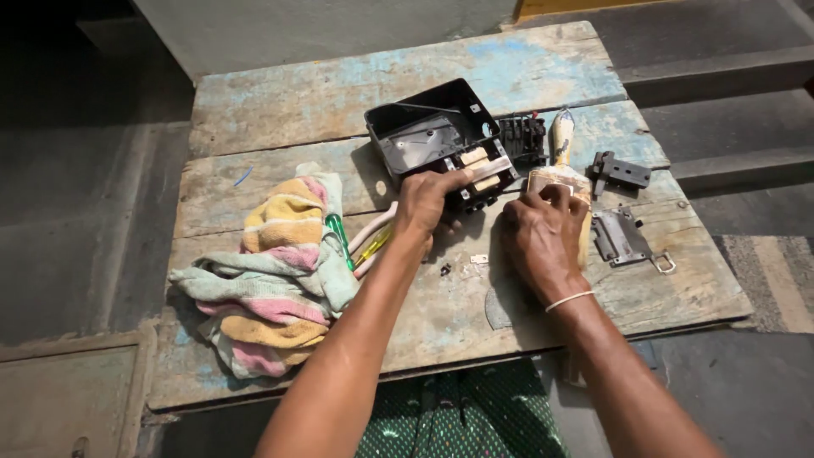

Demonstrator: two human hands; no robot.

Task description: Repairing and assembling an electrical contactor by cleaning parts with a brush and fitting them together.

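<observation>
My left hand (426, 202) grips the near edge of an open black plastic switch box (432, 136) that rests on a worn wooden table (339, 102). Tan contact blocks (480, 168) show at the box's near right side. My right hand (538, 235) is closed around a paintbrush (560, 140) with a pale handle that points away from me; its bristles are hidden under my fingers. A white band circles my right wrist.
A crumpled striped cloth (271, 271) lies at the left, with screwdrivers (341, 237) beside it. A black terminal block (523, 140), a grey bracket (621, 172) and a metal plate with a ring (623, 239) lie at the right. Small screws (479, 259) sit near my hands.
</observation>
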